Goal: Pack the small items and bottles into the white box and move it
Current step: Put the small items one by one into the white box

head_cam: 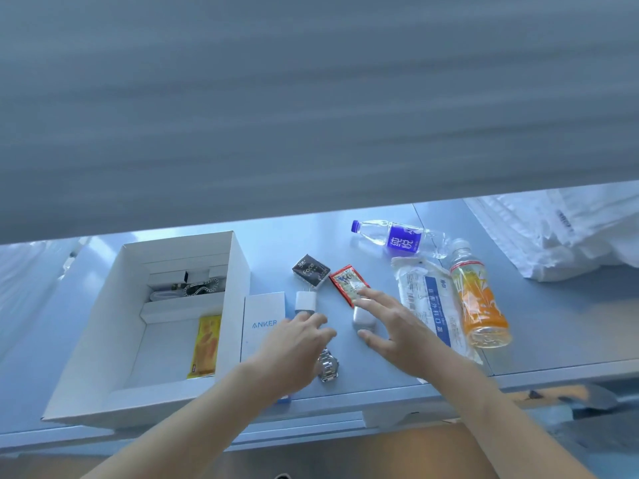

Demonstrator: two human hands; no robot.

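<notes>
The place reads as a packing or staging bench rather than a home: a long pale-blue metal worktable (553,326) built of joined panels, backed by a grey ribbed wall (311,115). A heap of white plastic mailer bags (560,229) lies at its far right end, beside loose retail goods.

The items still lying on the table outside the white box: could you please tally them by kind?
Bottles: 2, the water bottle and the orange drink bottle.
Packets: 3, the dark packet, the red sachet and the mask pack.
Electronics: 3, the white charger, the Anker box and the white case.
Watches: 1, the metal watch.
Total: 9.
</notes>
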